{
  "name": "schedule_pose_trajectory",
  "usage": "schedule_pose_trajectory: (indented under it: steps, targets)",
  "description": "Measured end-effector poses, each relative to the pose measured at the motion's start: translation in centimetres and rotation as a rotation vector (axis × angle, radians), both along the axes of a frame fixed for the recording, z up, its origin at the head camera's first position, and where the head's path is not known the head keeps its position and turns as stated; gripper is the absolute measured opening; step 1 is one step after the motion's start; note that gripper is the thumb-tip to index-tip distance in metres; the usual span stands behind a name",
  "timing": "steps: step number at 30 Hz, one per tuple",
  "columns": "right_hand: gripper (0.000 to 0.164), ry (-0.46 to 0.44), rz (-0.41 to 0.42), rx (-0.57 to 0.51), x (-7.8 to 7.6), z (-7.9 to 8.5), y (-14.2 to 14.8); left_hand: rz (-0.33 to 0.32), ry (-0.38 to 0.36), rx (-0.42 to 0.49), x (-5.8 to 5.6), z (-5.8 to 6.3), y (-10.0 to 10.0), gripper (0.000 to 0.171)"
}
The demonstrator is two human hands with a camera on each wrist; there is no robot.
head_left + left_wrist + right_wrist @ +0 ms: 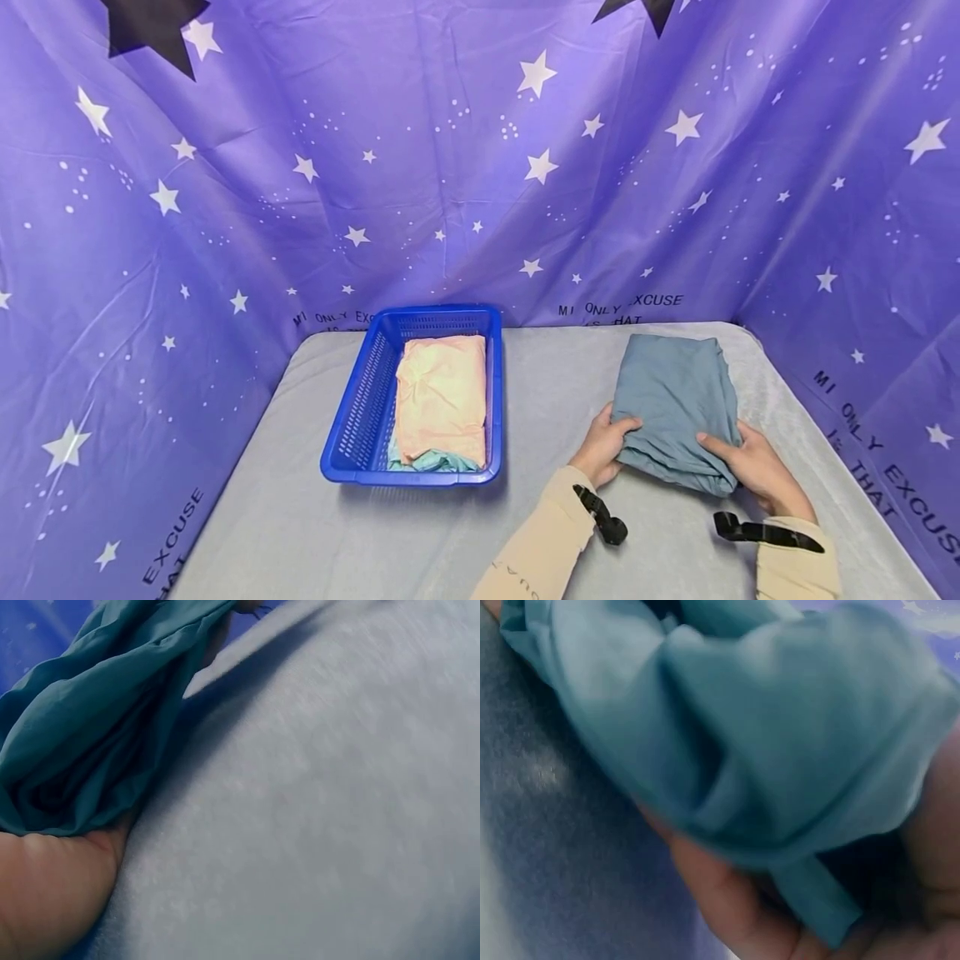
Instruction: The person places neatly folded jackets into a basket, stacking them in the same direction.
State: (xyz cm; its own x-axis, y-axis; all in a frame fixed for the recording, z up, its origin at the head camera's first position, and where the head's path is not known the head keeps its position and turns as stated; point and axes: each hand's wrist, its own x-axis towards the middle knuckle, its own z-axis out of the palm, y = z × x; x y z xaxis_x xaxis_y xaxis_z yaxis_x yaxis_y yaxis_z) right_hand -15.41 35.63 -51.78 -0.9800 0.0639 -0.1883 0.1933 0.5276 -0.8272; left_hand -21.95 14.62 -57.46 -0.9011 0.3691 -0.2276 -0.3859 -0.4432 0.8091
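Observation:
A folded teal-grey cloth (671,408), its layers bunched at the near edge, is held between both hands on the right side of the table. My left hand (603,446) grips its left near corner, thumb on top and fingers underneath. On the opposite side my right hand (761,471) holds the right near edge, thumb over the cloth. In the left wrist view the rolled folds of the cloth (97,712) rise above the left hand (60,889). The right wrist view has fingers (720,889) curled under the cloth (780,735).
A blue plastic basket (341,425) stands left of the hands on the grey-covered table (555,392). Inside it lies a folded peach cloth (442,396) over a light teal cloth (438,461). Purple star-printed curtains (442,167) surround the table's back and sides.

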Motion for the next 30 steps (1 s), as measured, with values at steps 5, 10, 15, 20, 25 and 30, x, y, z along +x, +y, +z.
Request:
schedule_pose_trajectory:
  steps: [5,10,15,20,25,30]
  targets:
    - [0.074,0.045,-0.023,0.005,0.0,-0.2,-0.8,0.020,-0.025,0.002,0.0,0.0,-0.4,0.039]
    - [0.073,0.058,-0.052,0.023,0.2,-0.5,-1.2,0.034,0.012,-0.117,0.5,0.3,-1.0,0.037]
    - [0.069,0.102,-0.069,-0.023,0.2,-0.5,-1.7,0.066,0.087,-0.191,0.8,1.1,-2.0,0.041]
    - [0.070,0.127,-0.082,-0.043,0.1,-0.2,-2.5,0.079,0.147,-0.222,1.0,2.4,-2.9,0.041]
    - [0.071,0.148,-0.124,-0.131,-0.1,0.4,-3.7,0.095,0.204,-0.334,1.1,4.4,-4.1,0.037]
    - [0.075,0.156,-0.162,-0.194,-0.7,1.2,-5.0,0.111,0.244,-0.362,1.1,6.1,-5.2,0.037]
